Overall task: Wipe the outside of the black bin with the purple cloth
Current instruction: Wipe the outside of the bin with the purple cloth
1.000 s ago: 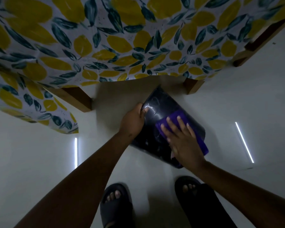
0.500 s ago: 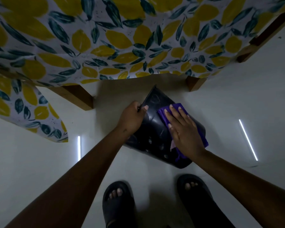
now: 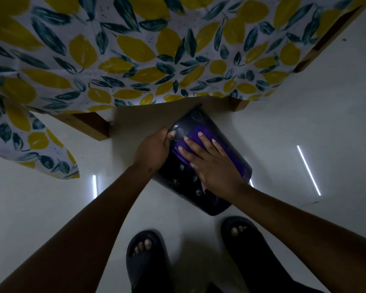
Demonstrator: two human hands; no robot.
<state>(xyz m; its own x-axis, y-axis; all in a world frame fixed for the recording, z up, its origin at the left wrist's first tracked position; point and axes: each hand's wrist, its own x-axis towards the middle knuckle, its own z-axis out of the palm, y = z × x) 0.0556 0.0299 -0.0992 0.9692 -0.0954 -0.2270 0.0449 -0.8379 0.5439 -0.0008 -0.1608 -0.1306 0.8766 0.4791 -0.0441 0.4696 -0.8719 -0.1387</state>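
The black bin [image 3: 203, 166] lies tipped on its side on the pale floor [image 3: 304, 127], just in front of my sandalled feet and below the edge of the lemon-print tablecloth [image 3: 135, 49]. My left hand [image 3: 152, 151] has its fingers curled closed round the bin's rim. My right hand [image 3: 211, 163] lies flat, fingers [image 3: 205, 140] spread open, pressing the purple cloth [image 3: 191, 134] against the bin's upturned outer wall.

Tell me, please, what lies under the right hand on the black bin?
The purple cloth lies under the right hand, pressed flat on the black bin. The hand covers most of the cloth; only its edges show.
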